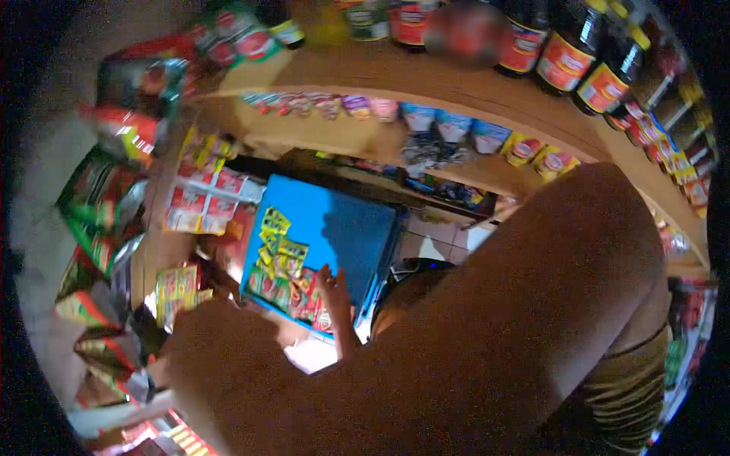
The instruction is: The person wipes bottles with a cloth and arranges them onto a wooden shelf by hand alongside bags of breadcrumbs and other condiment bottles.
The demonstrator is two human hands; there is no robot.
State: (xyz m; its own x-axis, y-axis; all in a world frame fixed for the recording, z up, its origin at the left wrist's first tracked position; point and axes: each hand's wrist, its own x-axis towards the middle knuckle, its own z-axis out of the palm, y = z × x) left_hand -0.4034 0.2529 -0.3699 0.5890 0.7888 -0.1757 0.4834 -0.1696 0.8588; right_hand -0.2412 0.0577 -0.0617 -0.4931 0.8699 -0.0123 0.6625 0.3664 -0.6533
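Observation:
A small-looking hand, apparently my left hand (332, 292), hovers over or touches the sachets on a blue box or lid (304, 201). Its fingers look apart, and nothing shows in them. Yellow sachets (283, 257) lie in a loose pile there, beside red and green sachets (304, 296). Very close to the camera, a large bent arm (487, 304), apparently my right, crosses the view, with a striped sleeve (627, 391) at its upper end. A dark, blurred shape at lower left may be my right hand (228, 342); its fingers cannot be made out.
Dark bottles with yellow caps (566, 53) stand on a curved wooden shelf (456, 80). Blue and yellow packets (454, 125) line the ledge underneath. Strips of red and white sachets (201, 205) hang left of the blue box. Larger green and red packs (106, 194) line the far left.

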